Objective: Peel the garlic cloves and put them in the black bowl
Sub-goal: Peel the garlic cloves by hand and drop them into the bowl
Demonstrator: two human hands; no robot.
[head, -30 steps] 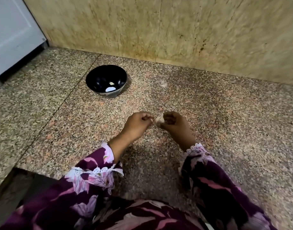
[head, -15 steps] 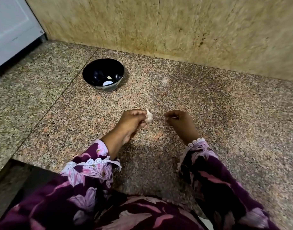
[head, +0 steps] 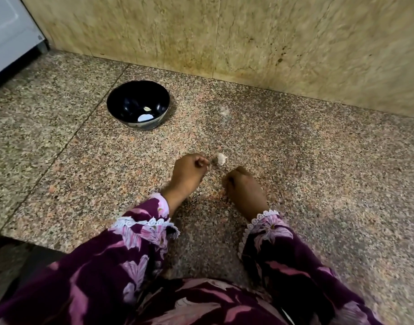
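Fingers of right hand (head: 242, 187) curled into a loose fist over granite counter (head: 318, 184); contents, if any, cannot be told. Left hand (head: 189, 171) curled too, fingertips pinching something small just beside garlic clove (head: 220, 158) lying on counter. Farther back-left, black bowl (head: 121, 113) holds two pale pieces.

Glossy black bowl (head: 138, 104), pale garlic clove (head: 147, 109) inside. Speckled pink, grey and black granite table (head: 295, 160). Off-white garlic piece (head: 220, 158) by the hands. Dark purple sleeves (head: 121, 261) with pink flowers, white lace cuffs. Mottled beige-yellow wall (head: 248, 38), brown stains. White cabinet (head: 9, 36) at left.
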